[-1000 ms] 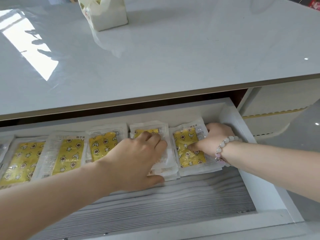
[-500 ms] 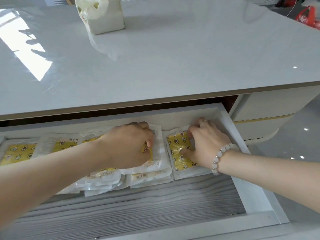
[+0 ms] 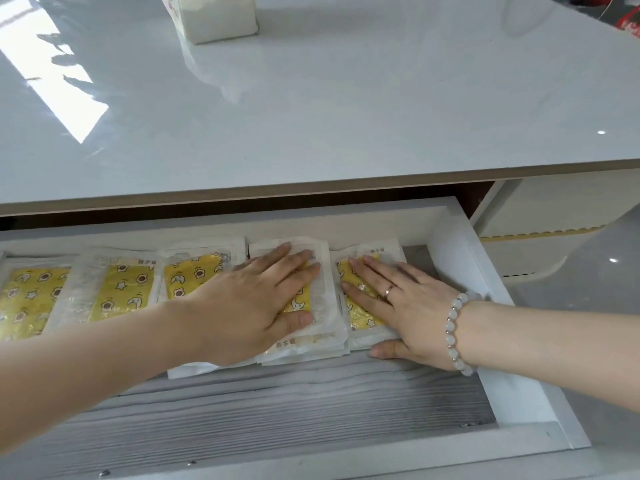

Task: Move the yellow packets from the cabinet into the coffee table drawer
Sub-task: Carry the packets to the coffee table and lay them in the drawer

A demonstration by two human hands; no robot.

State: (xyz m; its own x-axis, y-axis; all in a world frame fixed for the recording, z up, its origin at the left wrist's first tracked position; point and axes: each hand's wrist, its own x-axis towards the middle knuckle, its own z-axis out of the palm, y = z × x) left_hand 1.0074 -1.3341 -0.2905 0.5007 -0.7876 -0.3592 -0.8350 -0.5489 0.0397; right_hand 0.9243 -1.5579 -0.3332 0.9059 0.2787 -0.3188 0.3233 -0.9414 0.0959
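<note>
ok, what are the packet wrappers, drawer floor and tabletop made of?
Packet wrappers: likely thin translucent plastic film; crinkles, sheen. Drawer floor: grey woodgrain board, matte, probably printed laminate. Tabletop: glossy white, glass or polished stone; it mirrors window light.

The drawer (image 3: 450, 244) is pulled well out, and the near half of its grey floor (image 3: 277, 410) lies bare from left to right, giving wide room to reach in from above. The far half is packed with a row of yellow packets (image 3: 117, 292) against the far wall. The left hand (image 3: 249, 306) and right hand (image 3: 405, 306) lie flat over the two right stacks. The tabletop (image 3: 311, 133) edge hangs above the far wall. A slim strip of floor shows between the rightmost packet and the right wall.
</note>
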